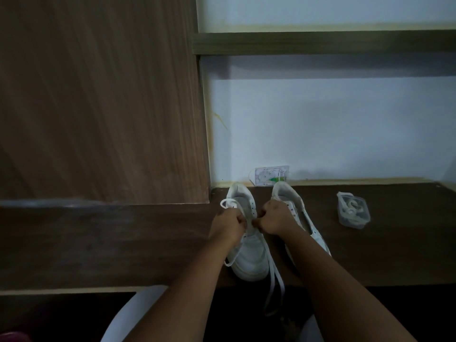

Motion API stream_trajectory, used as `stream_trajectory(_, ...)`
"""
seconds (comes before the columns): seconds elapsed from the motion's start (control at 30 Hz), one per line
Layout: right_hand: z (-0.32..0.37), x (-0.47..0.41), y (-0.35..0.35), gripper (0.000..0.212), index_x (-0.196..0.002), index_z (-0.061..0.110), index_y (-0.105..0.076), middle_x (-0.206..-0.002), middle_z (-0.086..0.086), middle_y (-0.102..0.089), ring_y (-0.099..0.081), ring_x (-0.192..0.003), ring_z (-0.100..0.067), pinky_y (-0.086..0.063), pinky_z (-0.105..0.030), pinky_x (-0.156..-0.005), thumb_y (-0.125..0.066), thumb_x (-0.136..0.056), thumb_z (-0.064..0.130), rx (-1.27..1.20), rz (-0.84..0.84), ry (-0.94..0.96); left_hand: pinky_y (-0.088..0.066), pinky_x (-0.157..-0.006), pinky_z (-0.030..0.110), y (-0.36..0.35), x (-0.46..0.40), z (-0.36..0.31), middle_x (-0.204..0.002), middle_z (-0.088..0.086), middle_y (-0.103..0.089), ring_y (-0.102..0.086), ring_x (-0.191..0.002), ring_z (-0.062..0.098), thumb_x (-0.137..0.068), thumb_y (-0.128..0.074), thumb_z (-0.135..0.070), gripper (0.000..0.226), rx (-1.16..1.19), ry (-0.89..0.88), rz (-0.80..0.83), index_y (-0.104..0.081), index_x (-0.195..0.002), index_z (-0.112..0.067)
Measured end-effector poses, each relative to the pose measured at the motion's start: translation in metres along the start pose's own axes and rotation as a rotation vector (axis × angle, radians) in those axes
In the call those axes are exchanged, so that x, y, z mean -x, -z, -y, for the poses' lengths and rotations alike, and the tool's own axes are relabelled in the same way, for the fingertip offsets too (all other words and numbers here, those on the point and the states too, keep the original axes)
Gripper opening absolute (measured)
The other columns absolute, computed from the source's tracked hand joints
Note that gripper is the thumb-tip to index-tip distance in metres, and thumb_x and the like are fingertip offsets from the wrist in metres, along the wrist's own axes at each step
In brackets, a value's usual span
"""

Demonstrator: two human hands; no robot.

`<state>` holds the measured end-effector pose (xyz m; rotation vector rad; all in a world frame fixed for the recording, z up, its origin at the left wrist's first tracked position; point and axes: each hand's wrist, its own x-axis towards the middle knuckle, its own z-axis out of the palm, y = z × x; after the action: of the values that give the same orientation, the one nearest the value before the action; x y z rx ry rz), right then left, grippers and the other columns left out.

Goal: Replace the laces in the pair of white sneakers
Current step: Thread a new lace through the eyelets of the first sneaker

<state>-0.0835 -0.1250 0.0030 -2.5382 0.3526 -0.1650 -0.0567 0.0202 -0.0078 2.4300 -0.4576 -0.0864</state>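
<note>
On the desk: dark wood desktop (370, 255), pale wall (320, 132) behind (dim).
Edge: lace (272, 287) hangs over the front.
Hands: left hand (228, 227) and right hand (275, 219), curled, pinch lace over left sneaker (246, 243).

White sneakers (249, 253) (white laces (275, 290)) on dark-brown wood-grain desk (394, 255)

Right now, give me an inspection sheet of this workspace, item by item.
Surface: dark wooden desk, dimly lit.
Job's things: left sneaker with a white lace trailing over the desk edge; right sneaker beside it, lace holes visible.
Clutter: clear plastic container holding a coiled lace, right of the shoes.
Hands: left hand and right hand both curled over the left sneaker's lacing, apparently pinching the lace.
Cables: nothing seen.
Surroundings: wooden panel, pale wall, small card against the wall.
</note>
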Motion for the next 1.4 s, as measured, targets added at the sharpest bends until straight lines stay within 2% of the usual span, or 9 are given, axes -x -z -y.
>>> stream_trajectory(0.13, -0.005, 0.0, 0.005, 0.017, -0.057, -0.001, -0.062, -0.067, -0.017, -0.07, -0.069, -0.071, -0.031, -0.057, -0.041, -0.068, -0.069, -0.068, 0.009, -0.178, 0.087, -0.071, -0.05, -0.085, 0.028, -0.013, -0.002, 0.0, -0.108, -0.001, -0.071, -0.062, -0.104, 0.018, -0.093, -0.057, -0.018, 0.023, 0.079, -0.016, -0.008, -0.073, -0.107, -0.025)
stream_trajectory(0.23, -0.01, -0.001, 0.008, 0.023, -0.074, -0.014, -0.064, -0.072, -0.024, -0.069, -0.068, -0.075, -0.04, -0.056, -0.048, -0.067, -0.072, -0.064, 0.005, -0.274, 0.116, -0.125, -0.049, -0.079, 0.022, -0.021, 0.0, 0.002, -0.103, -0.003, -0.072, -0.064, -0.1, 0.013, -0.09, -0.063, -0.018, 0.019, 0.121, -0.015, -0.034, -0.071, -0.106, -0.024)
stream_trajectory(0.43, -0.009, -0.001, 0.008, 0.026, -0.087, -0.017, -0.063, -0.079, -0.027, -0.069, -0.07, -0.074, -0.036, -0.058, -0.048, -0.072, -0.071, -0.068, -0.002, -0.388, 0.16, -0.205, -0.042, -0.071, 0.018, -0.028, -0.002, 0.002, -0.095, -0.003, -0.072, -0.065, -0.092, 0.012, -0.09, -0.058, -0.012, 0.016, 0.112, -0.065, -0.06, -0.07, -0.09, -0.023)
stream_trajectory(0.57, -0.011, -0.003, 0.006, 0.022, -0.086, -0.016, -0.063, -0.082, -0.028, -0.068, -0.068, -0.067, -0.028, -0.058, -0.039, -0.068, -0.071, -0.069, -0.003, -0.447, 0.173, -0.236, -0.048, -0.075, 0.027, -0.039, 0.001, 0.0, -0.095, -0.002, -0.068, -0.062, -0.092, 0.016, -0.094, -0.051, -0.015, 0.016, 0.125, -0.082, -0.122, -0.066, -0.089, -0.019)
stream_trajectory(0.77, -0.015, -0.004, 0.005, 0.005, -0.083, -0.007, -0.065, -0.083, -0.022, -0.067, -0.066, -0.077, -0.026, -0.057, -0.04, -0.08, -0.065, -0.078, -0.006, -0.561, 0.206, -0.305, -0.048, -0.083, 0.033, -0.052, 0.0, 0.004, -0.108, -0.001, -0.056, -0.049, -0.103, 0.018, -0.093, -0.058, -0.023, 0.013, 0.029, -0.123, -0.25, -0.068, -0.096, -0.015)
stream_trajectory(0.87, -0.017, -0.005, 0.005, 0.01, -0.079, 0.001, -0.07, -0.079, -0.011, -0.069, -0.067, -0.079, -0.024, -0.055, -0.042, -0.084, -0.069, -0.076, -0.009, -0.561, 0.233, -0.274, -0.047, -0.076, 0.03, -0.049, -0.004, 0.006, -0.103, -0.002, -0.059, -0.054, -0.1, 0.016, -0.093, -0.057, -0.025, 0.016, 0.017, -0.14, -0.193, -0.07, -0.096, -0.015)
stream_trajectory(1.13, -0.014, -0.004, 0.008, 0.012, -0.086, -0.004, -0.071, -0.075, -0.016, -0.071, -0.069, -0.067, -0.023, -0.058, -0.036, -0.071, -0.07, -0.074, -0.007, -0.593, 0.214, -0.321, -0.051, -0.074, 0.029, -0.031, -0.002, 0.006, -0.106, 0.001, -0.065, -0.06, -0.101, 0.019, -0.094, -0.052, -0.019, 0.025, -0.124, -0.247, -0.125, -0.071, -0.108, -0.025)
stream_trajectory(1.23, -0.015, -0.004, 0.008, 0.012, -0.087, -0.004, -0.07, -0.076, -0.017, -0.07, -0.068, -0.067, -0.022, -0.058, -0.032, -0.069, -0.068, -0.076, -0.007, -0.584, 0.216, -0.291, -0.049, -0.069, 0.028, -0.03, 0.001, 0.002, -0.1, -0.001, -0.068, -0.064, -0.094, 0.018, -0.091, -0.055, -0.016, 0.024, -0.078, -0.241, -0.16, -0.06, -0.113, -0.024)
stream_trajectory(1.4, -0.022, -0.004, 0.012, 0.01, -0.094, -0.003, -0.069, -0.084, -0.016, -0.07, -0.069, -0.084, -0.025, -0.057, -0.036, -0.084, -0.064, -0.085, -0.004, -0.576, 0.3, -0.22, -0.043, -0.066, 0.026, -0.03, 0.002, 0.0, -0.097, 0.0, -0.068, -0.065, -0.091, 0.018, -0.087, -0.062, -0.016, 0.039, -0.073, -0.216, -0.152, -0.042, -0.12, -0.022)
